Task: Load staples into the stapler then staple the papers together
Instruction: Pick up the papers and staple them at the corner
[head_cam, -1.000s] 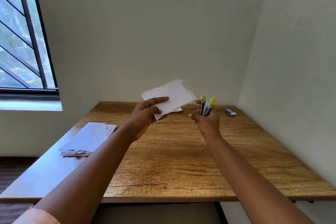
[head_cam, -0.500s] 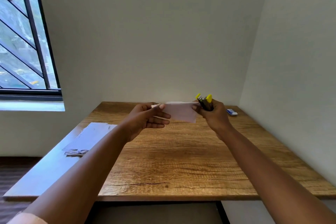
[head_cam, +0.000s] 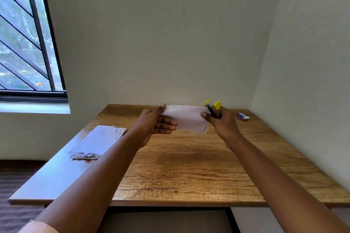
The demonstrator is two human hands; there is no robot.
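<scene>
I hold a small set of white papers [head_cam: 186, 118] in the air above the far half of the wooden table [head_cam: 189, 166]. My left hand [head_cam: 158, 124] pinches their left edge, thumb on top. My right hand [head_cam: 222, 123] grips a black stapler with yellow tips [head_cam: 213, 108], upright, its jaws at the papers' upper right corner. Whether the jaws are pressed shut on the paper I cannot tell. A small blue and white staple box [head_cam: 243, 116] lies at the table's far right.
A loose stack of white papers [head_cam: 97, 142] lies near the table's left edge. Walls close the table in at the back and on the right. A barred window [head_cam: 24, 43] is on the left.
My left hand tipped the papers from tilted up to nearly flat and brought them rightward. My right hand rose and brought the stapler's jaws onto the papers' right corner.
</scene>
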